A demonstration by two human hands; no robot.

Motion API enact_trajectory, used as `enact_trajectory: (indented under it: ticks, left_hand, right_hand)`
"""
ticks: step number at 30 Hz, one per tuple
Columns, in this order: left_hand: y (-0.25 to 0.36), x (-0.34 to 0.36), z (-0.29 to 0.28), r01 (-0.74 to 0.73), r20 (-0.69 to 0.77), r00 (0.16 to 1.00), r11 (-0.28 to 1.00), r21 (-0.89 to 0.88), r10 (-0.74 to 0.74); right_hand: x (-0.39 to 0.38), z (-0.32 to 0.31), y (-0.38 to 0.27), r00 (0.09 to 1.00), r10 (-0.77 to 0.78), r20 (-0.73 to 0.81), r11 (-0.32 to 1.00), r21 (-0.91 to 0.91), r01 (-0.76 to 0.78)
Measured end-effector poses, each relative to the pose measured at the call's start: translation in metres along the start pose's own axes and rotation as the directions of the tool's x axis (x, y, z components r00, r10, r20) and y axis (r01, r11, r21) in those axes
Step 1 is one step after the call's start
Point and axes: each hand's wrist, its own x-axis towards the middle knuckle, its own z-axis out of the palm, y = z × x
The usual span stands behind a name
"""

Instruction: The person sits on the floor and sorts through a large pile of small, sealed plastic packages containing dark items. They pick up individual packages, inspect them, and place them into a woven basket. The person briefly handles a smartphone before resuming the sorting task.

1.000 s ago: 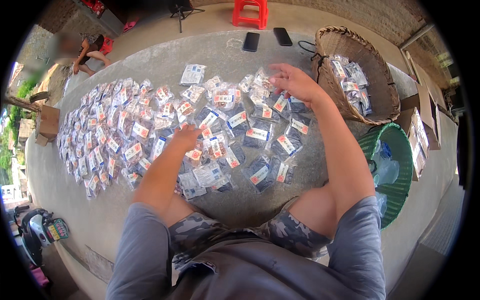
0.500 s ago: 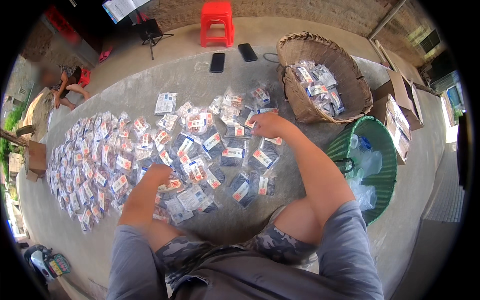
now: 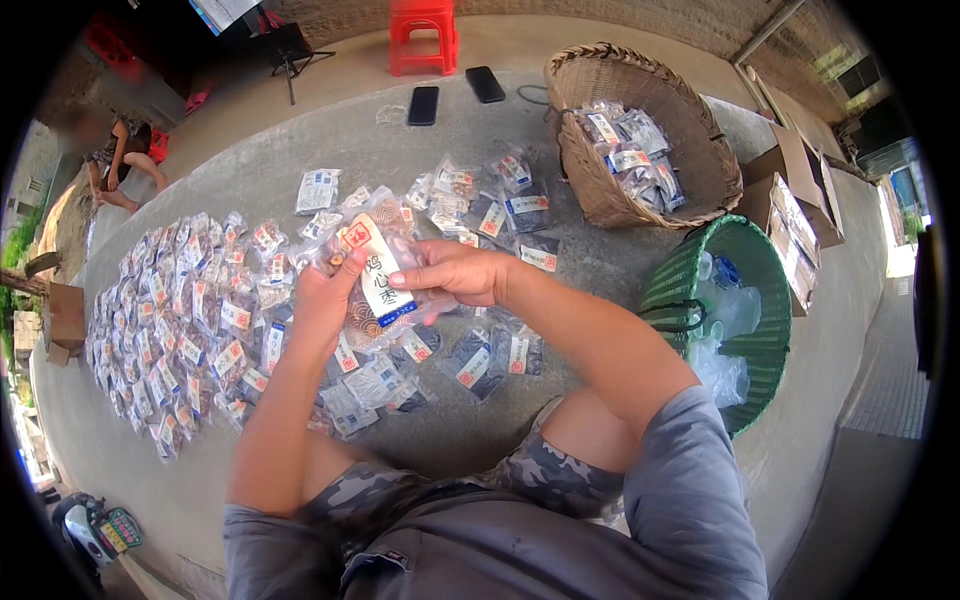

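A clear plastic packet (image 3: pixel 381 272) is held up off the floor, tilted. It carries a cream label with a red mark and a blue end, and a brown wave pattern shows beside it. My left hand (image 3: pixel 326 297) grips its left side, thumb on the front. From the right, my right hand (image 3: pixel 468 272) pinches it, the thumb pressing near the blue part. Beneath and around my hands lie similar labelled packets, some with dark contents (image 3: pixel 475 366). Farther left spreads a dense heap of packets (image 3: pixel 175 320).
A woven bamboo basket (image 3: pixel 568 150) with packets inside stands at the far right. Nearer is a green basket (image 3: pixel 768 385) holding clear plastic, beside cardboard boxes (image 3: pixel 790 235). Two phones (image 3: pixel 423 105) lie ahead, before a red stool (image 3: pixel 422 30). Another person (image 3: pixel 125 165) sits at far left.
Both hands have left the spread of packets and come together in front of me. The labelled packet is now raised between them. My view has shifted slightly.
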Motion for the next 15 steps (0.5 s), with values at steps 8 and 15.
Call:
enact_trajectory:
  ticks: [8, 15]
  left_hand:
    - [-0.013, 0.019, -0.004, 0.070, 0.194, 0.979, 0.996, -0.049, -0.059]
    - [-0.002, 0.021, -0.011, -0.011, 0.196, 0.981, 0.999, 0.044, 0.003]
  right_hand:
    - [-0.010, 0.009, -0.005, 0.935, -0.195, -0.296, 0.981, -0.045, 0.190]
    - [-0.010, -0.001, -0.027, 0.923, -0.215, -0.318, 0.974, -0.005, 0.226]
